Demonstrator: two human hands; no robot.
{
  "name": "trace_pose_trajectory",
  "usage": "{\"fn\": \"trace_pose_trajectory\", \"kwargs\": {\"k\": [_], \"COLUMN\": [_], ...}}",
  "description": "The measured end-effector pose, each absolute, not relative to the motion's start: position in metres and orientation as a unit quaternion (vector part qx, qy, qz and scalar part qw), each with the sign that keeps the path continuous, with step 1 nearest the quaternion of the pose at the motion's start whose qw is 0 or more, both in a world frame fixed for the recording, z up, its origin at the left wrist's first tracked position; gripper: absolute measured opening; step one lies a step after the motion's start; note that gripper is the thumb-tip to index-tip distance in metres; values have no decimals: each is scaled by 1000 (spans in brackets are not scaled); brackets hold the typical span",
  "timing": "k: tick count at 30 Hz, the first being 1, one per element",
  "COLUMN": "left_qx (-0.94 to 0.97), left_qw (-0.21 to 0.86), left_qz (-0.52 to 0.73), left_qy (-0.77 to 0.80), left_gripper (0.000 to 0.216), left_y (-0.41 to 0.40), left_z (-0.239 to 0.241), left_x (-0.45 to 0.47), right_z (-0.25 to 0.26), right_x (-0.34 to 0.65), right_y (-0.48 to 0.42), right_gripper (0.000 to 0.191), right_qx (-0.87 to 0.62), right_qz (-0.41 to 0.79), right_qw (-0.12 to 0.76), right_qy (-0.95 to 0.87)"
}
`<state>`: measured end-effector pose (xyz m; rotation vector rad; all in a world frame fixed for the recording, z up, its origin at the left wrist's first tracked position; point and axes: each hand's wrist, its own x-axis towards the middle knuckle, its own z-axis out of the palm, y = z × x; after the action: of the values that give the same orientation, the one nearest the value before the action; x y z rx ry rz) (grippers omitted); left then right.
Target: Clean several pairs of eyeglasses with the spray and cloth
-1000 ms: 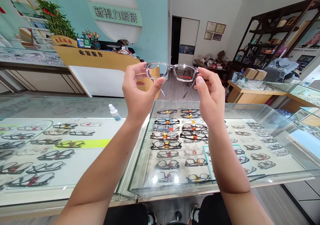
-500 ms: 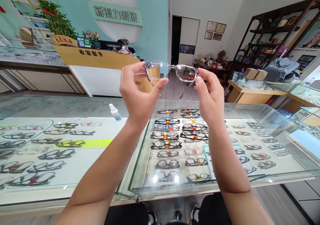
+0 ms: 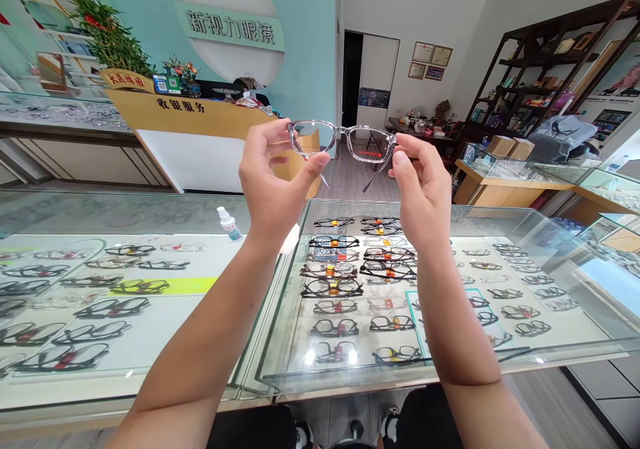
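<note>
I hold a pair of clear-framed glasses [image 3: 343, 141] up at chest height over a glass display counter [image 3: 450, 219]. My left hand [image 3: 273, 179] pinches the left end of the frame between thumb and fingers. My right hand [image 3: 423, 189] pinches the right end near the hinge. The temples hang folded out below the lenses, and red lettering shows on the right lens.
Under the counter glass lie several rows of spectacle frames [image 3: 350, 282]. A small white spray bottle [image 3: 230, 224] stands on the left counter. A yellow reception desk [image 3: 200, 126] is behind, and a dark shelf unit [image 3: 550, 69] stands at the right.
The glasses have tilted slightly and shifted a little in my hands; my left thumb has moved along the lower rim. Both hands stay at the same height.
</note>
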<state>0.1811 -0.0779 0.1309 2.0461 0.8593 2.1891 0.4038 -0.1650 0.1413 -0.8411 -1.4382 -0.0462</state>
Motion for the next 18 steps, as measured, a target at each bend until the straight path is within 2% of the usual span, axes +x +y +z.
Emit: {"fn": "trace_pose_trajectory", "kwargs": {"k": [5,18], "left_qx": [647,636], "left_qw": [56,21], "left_qz": [722,735], "left_qy": [237,233], "left_gripper": [75,71], "left_y": [-68,-76], "left_z": [130,123], "left_x": [177,179], "right_z": [141,142], "right_x": [402,402], "right_y": [-167,-164], "right_gripper": [44,39], "right_qx": [-366,-386], "right_qz": [-21,-9], "right_qw": [673,675], "right_qy": [-642,-628]}}
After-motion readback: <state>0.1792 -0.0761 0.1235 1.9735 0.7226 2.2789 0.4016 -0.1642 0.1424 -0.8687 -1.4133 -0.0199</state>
